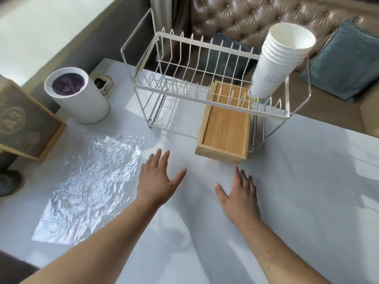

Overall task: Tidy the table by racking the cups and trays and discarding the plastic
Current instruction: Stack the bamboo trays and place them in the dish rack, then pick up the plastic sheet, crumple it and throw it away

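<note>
A white two-tier wire dish rack [176, 38] stands at the back of the white table [307, 181]. A stack of white paper cups [274, 64] leans in its upper tier at the right. A wooden tray [225, 128] lies on the lower tier, sticking out toward me. A crinkled clear plastic sheet [90, 181] lies flat on the table at the left. My left hand [158, 179] hovers open just right of the plastic. My right hand [240, 193] is open too, in front of the tray. Neither hand holds anything.
A white cylindrical bin [82, 99] with a purple liner stands back left, a small glass container [104, 83] behind it. A wood-framed chalkboard sign [24, 121] sits at the left edge. A brown tufted sofa [256, 15] with blue cushions [346, 64] is behind the table.
</note>
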Demonstrator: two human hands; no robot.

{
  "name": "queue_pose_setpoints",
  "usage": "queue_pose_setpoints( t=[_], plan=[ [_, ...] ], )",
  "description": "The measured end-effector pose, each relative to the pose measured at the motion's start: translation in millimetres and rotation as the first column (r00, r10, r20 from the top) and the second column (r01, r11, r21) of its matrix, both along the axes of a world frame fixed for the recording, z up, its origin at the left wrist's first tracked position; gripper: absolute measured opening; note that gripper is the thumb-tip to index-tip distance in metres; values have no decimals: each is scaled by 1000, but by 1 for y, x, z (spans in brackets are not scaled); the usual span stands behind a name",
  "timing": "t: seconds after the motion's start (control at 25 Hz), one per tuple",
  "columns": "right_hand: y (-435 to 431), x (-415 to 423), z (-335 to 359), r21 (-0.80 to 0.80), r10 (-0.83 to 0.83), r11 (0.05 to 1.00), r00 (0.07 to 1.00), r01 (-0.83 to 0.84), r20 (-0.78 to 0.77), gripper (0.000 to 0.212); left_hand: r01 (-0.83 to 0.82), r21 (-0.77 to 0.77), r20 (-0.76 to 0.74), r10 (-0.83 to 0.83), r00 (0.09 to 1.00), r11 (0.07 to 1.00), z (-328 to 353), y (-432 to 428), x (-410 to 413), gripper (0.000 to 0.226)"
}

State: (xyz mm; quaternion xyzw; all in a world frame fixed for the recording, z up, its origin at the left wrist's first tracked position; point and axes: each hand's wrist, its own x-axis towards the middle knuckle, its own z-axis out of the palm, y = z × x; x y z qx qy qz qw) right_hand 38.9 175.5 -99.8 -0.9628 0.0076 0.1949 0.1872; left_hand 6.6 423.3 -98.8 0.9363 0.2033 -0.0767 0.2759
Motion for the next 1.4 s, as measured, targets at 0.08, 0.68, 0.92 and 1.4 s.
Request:
queue_pose_setpoints(
  t=[0.08,0.68,0.92,1.4],
  plan=[
    [21,-19,-9,-62,163,985,986,-161,31,92,-72,135,-29,76,997,988,-13,31,-33,99],
    [154,-78,-31,-200,715,685,699,-701,-2,86,158,278,-216,-99,971,948,-60,100,-200,96],
    [84,-92,-42,-289,621,727,776,-623,-111,87,303,259,-166,-267,949,917,-61,56,-186,91],
    [-84,-117,-32,-286,298,903,947,-321,-123,85,593,218,-222,-552,804,775,-54,-80,-126,96]
  ],
)
